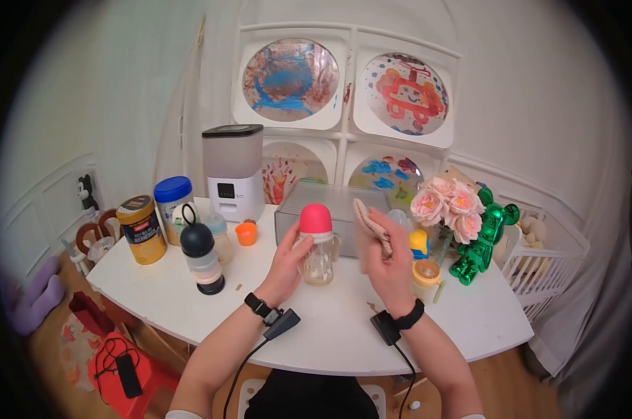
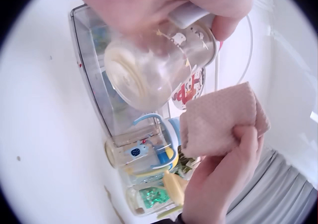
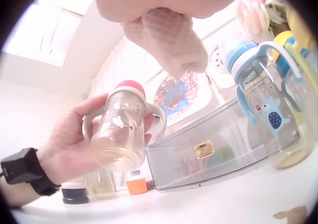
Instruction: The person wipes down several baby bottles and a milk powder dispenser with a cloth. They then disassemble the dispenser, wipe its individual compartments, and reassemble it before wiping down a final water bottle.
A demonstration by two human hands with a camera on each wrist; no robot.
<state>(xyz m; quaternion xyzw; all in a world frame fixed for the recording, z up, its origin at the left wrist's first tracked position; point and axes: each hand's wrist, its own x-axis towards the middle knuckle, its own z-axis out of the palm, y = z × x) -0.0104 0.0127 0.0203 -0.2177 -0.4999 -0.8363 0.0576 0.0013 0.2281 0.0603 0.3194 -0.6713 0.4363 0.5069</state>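
Note:
My left hand grips a clear baby bottle with a pink cap and two pale handles, holding it tilted above the white table. White animal prints run round its body. In my right hand I pinch a folded beige cloth, raised to the right of the bottle and apart from it. Behind the bottle stands a grey translucent box with a gold latch. A blue-handled bottle stands at the box's right end.
On the table's left stand a yellow tin, a blue-lidded jar, a dark-capped bottle, an orange cup and a white dispenser. To the right are a yellow-topped bottle, pink flowers and a green bear figure.

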